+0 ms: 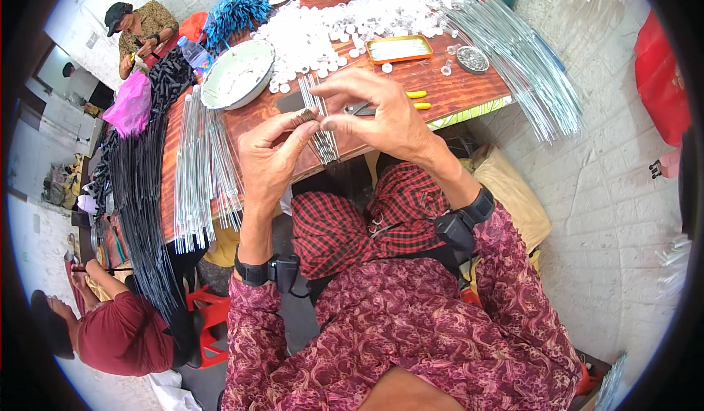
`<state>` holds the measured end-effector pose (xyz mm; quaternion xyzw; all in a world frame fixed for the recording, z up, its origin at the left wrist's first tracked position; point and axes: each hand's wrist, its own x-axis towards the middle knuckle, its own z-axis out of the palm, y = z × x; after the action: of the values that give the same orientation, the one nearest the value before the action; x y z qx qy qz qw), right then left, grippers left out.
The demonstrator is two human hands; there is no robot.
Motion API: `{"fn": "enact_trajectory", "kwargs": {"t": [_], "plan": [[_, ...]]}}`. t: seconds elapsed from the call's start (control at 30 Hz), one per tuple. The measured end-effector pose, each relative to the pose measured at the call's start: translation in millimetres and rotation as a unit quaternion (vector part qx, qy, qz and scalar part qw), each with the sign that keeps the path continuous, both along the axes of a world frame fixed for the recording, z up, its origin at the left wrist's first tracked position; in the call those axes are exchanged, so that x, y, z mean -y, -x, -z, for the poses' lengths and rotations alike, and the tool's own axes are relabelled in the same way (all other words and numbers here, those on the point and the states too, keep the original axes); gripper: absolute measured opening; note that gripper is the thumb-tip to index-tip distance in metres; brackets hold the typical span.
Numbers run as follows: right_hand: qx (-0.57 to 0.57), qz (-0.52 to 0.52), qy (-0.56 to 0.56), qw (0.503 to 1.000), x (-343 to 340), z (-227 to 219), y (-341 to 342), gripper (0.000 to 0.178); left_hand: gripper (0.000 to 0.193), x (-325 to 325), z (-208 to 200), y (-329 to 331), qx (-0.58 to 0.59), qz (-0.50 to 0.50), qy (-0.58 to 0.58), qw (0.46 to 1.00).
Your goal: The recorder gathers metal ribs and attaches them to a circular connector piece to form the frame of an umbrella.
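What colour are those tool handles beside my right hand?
The tool handles are yellow, best seen in the head view.

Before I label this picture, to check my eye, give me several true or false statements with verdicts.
Both hands wear gloves. False: the left hand and right hand are bare.
Thin silvery rods show beneath the hands. True.
The rectangular orange-rimmed tray lies on the floor. False: the tray is on the red-brown wooden table.
A round white basin stands beyond the left hand. True.
The slim tool handles beside the right hand are blue. False: the handles are yellow.
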<state>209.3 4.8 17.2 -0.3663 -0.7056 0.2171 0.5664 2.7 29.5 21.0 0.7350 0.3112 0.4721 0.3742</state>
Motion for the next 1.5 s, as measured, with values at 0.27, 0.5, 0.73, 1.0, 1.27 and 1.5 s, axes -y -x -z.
{"fn": "enact_trajectory", "kwargs": {"t": [0.27,0.5,0.73,1.0,1.27,1.5], "plan": [[0.052,-0.017,-0.072,0.996,-5.9,-16.9,12.6,0.023,0.015,-2.4,0.4,2.6,-0.065,-0.027,-0.017,0.997],[-0.011,-0.037,-0.044,0.998,-7.4,-14.7,20.4,0.018,0.011,-2.8,-2.9,-0.7,-0.030,0.001,-0.050,0.998],[-0.029,-0.028,-0.058,0.997,-6.7,-13.2,17.6,0.013,0.013,-1.9,-8.7,0.6,-0.099,-0.018,-0.048,0.994],[0.016,-0.010,-0.101,0.995,-10.1,-13.0,16.2,0.014,0.015,-3.0,-6.9,-0.6,-0.089,-0.028,-0.066,0.993],[0.049,0.044,0.054,0.996,-61.0,7.2,-44.7,0.022,0.016,-1.5,-10.3,-4.3,-0.026,-0.018,0.007,0.999],[0.349,0.270,0.064,0.895,-159.4,76.2,-160.1,0.015,0.016,-6.4,-12.9,-3.2,-0.042,0.021,0.004,0.999]]}}
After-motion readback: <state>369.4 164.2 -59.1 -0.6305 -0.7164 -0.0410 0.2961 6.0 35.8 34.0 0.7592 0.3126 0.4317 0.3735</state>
